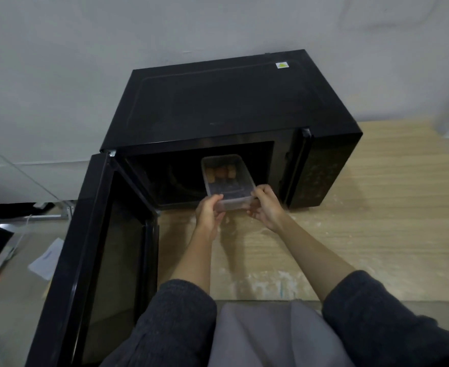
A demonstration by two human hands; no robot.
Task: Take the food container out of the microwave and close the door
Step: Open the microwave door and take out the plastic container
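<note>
Two bare hands were clamped on the near end of the clear food container [227,178], which sat half in and half out of the mouth of the black microwave [218,107]: to the microwave's left its door [91,255] stood swung wide open, then came the left hand [208,211] gripping the container's near-left corner, then the right hand [267,205] on its near-right corner. With only the near end held, the far end could sag and catch the cavity's front lip, likely tipping the browned food pieces [222,172] forward, or slipping the smooth plastic onto the wooden counter [363,221] in front of the microwave.
</note>
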